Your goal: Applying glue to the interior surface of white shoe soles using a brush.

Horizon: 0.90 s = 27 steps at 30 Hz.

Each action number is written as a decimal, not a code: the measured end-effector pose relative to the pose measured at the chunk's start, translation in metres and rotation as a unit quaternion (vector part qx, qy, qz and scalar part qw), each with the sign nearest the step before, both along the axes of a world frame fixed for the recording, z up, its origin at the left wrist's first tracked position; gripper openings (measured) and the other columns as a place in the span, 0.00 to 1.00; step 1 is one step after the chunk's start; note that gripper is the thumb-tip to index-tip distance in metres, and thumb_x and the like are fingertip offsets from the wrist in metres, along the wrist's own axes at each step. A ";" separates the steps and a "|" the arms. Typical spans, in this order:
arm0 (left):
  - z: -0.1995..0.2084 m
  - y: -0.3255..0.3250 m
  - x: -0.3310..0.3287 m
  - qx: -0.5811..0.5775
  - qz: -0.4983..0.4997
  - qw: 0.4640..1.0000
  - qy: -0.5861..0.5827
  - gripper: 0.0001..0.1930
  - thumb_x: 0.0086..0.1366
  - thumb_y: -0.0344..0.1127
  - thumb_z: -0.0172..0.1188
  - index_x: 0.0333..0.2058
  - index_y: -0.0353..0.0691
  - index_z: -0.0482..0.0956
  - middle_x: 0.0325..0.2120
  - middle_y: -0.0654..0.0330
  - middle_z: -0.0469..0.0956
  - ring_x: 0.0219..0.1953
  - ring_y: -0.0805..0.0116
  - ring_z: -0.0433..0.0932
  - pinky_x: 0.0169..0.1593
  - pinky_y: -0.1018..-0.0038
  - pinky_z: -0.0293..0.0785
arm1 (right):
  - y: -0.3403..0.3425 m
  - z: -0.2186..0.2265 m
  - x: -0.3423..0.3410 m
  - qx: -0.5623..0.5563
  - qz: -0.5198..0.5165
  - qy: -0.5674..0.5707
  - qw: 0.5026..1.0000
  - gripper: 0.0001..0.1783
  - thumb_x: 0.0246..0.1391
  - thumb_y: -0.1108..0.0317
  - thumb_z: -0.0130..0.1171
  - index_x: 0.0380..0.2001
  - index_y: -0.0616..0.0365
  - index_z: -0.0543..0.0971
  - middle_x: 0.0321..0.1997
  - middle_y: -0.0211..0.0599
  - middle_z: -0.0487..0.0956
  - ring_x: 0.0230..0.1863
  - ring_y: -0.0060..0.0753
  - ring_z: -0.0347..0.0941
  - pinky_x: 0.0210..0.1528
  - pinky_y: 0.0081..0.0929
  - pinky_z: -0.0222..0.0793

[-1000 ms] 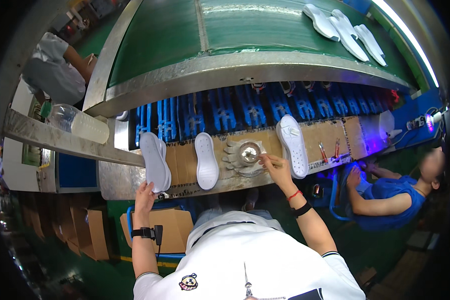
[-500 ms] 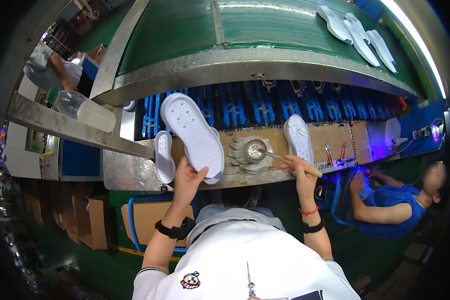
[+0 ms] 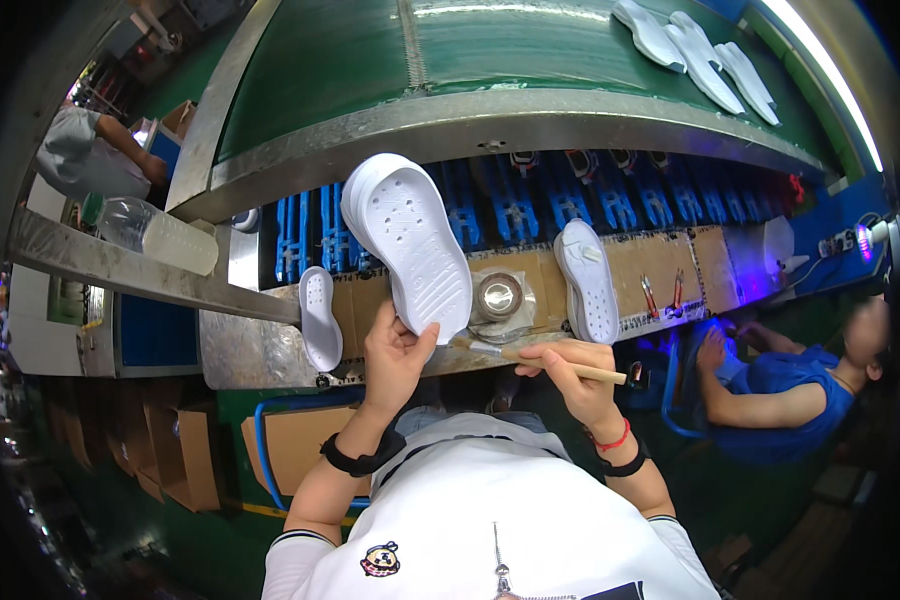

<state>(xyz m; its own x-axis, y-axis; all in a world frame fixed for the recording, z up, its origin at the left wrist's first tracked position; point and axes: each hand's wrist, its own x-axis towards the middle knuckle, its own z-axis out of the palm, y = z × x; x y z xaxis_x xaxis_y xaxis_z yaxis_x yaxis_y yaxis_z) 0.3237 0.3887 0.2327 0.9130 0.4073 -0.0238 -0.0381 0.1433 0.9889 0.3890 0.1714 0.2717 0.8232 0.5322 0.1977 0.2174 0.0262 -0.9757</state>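
White shoe sole (image 3: 425, 250), curved, hole-dotted, left grip (image 3: 394, 362) pinching its end, right grip (image 3: 580, 382) clamping wood-handled brush (image 3: 507, 354)

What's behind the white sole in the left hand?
Past the edges of the sole, blue brackets and cardboard show behind it. Whatever lies directly behind its middle is covered, so I can't tell.

Your head-worn fisheye looks steeply down — from above your own white shirt (image 3: 450, 505) — onto the nearby workbench (image 3: 255, 352).
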 end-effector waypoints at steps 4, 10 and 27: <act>0.002 0.000 0.000 0.009 -0.007 1.000 0.008 0.22 0.58 0.20 0.55 0.52 0.28 0.62 0.40 0.51 0.76 0.39 0.71 0.77 0.43 0.78 0.74 | 0.000 0.003 0.003 -0.006 -0.008 -0.049 0.999 0.10 0.53 0.77 0.49 0.30 0.70 0.80 0.25 0.44 0.81 0.24 0.30 0.78 0.28 0.19 0.73; 0.005 -0.001 0.002 0.011 -0.022 1.000 0.016 0.24 0.58 0.20 0.55 0.53 0.28 0.61 0.40 0.50 0.76 0.40 0.70 0.77 0.43 0.78 0.74 | -0.006 0.007 0.007 -0.047 0.004 -0.109 0.993 0.10 0.52 0.76 0.50 0.28 0.67 0.80 0.23 0.40 0.81 0.22 0.29 0.77 0.27 0.20 0.71; 0.014 -0.022 0.028 -0.015 -0.090 0.996 0.020 0.24 0.57 0.20 0.56 0.51 0.29 0.57 0.42 0.47 0.74 0.42 0.67 0.76 0.44 0.76 0.74 | -0.047 0.028 0.018 -0.036 -0.104 -0.093 0.990 0.12 0.51 0.75 0.48 0.28 0.71 0.80 0.22 0.46 0.80 0.23 0.32 0.78 0.29 0.22 0.73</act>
<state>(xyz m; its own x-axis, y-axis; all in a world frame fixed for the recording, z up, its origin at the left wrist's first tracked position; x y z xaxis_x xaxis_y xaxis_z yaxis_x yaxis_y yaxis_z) 0.3519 0.3668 0.2471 0.9691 0.2358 -0.0719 0.0309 0.1731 0.9844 0.4066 0.1245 0.3002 0.8698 0.3726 0.3234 0.3861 -0.1061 -0.9163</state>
